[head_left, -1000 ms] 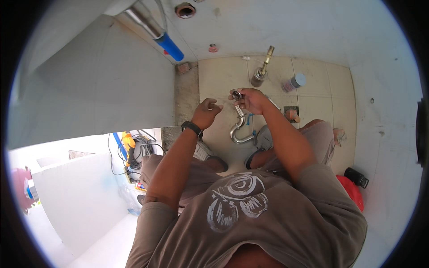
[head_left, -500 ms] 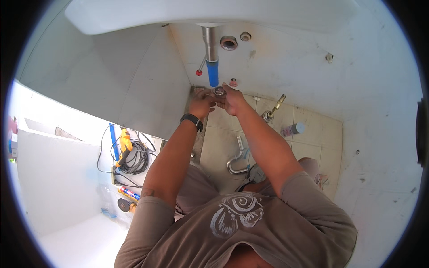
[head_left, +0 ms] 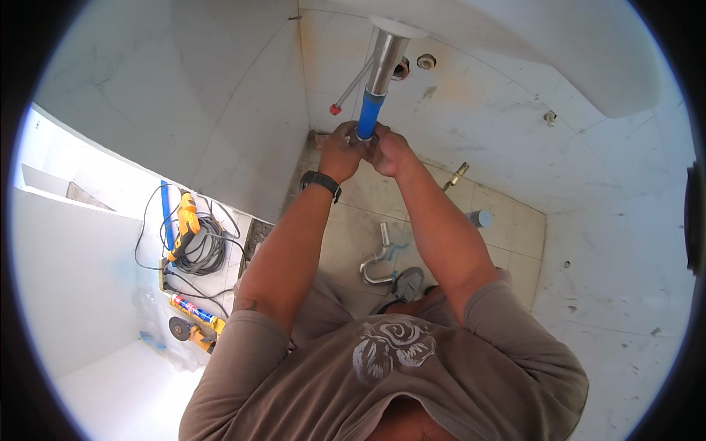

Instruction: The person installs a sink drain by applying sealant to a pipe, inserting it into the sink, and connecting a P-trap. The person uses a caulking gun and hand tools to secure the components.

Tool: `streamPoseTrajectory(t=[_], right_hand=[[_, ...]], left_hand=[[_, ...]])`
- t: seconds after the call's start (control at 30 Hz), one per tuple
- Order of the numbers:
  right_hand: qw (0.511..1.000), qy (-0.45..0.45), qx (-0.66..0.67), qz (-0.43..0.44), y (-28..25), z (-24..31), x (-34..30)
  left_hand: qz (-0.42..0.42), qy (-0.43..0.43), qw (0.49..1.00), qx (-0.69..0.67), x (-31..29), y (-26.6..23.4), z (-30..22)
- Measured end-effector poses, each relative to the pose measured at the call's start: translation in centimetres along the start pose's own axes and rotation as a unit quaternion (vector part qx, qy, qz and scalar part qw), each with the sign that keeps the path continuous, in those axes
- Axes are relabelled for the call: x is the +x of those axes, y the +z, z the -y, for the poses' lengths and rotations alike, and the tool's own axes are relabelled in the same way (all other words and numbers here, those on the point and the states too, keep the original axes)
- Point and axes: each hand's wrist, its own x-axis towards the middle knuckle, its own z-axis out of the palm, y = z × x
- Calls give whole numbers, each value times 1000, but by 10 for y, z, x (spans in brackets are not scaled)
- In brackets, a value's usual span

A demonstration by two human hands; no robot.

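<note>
A metal drain tailpiece (head_left: pixel 385 67) hangs from the white basin overhead, its lower part covered in blue (head_left: pixel 369 116). Both my hands meet at the bottom of that blue part. From its left side, my left hand (head_left: pixel 341 153) closes its fingers around a metal ring fitting (head_left: pixel 363 137). My right hand (head_left: pixel 390 153) grips the same fitting from the right. The ring sits at the blue end, mostly covered by my fingers; whether it is slipped over the tube I cannot tell. Just left hangs a thin hose with a red tip (head_left: pixel 335 109).
A curved chrome trap pipe (head_left: pixel 368 273) lies on the tiles near my shoe (head_left: pixel 407 285). Right of my forearm are a brass valve (head_left: pixel 457 175) and a capped can (head_left: pixel 481 218). At left are a yellow drill (head_left: pixel 187 224), coiled cable (head_left: pixel 202 250), cartridge tube (head_left: pixel 195 312) and angle grinder (head_left: pixel 193 332).
My hands have risen with the metal ring fitting, from below the blue tube to its lower end. The view has shifted, showing more of the basin at the right.
</note>
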Motion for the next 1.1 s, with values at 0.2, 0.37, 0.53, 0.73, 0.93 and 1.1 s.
streamPoseTrajectory(t=[0.2, 0.37, 0.53, 0.73, 0.93, 1.1], right_hand=[[1000, -2, 27, 2, 3, 5, -1], [999, -23, 17, 37, -3, 4, 2], [997, -28, 58, 29, -10, -1, 2], [996, -40, 77, 30, -9, -6, -6], [992, -60, 80, 77, -13, -7, -4], [994, -33, 97, 34, -10, -13, 0]], left_hand=[[-26, 26, 998, 48, 1, 9, -4], [-54, 77, 990, 108, 3, 9, -4], [-21, 56, 983, 174, 0, 2, -20], [20, 52, 981, 184, 0, -6, -27], [54, 28, 967, 249, 2, -7, -29], [60, 39, 967, 245, 1, -9, -29]])
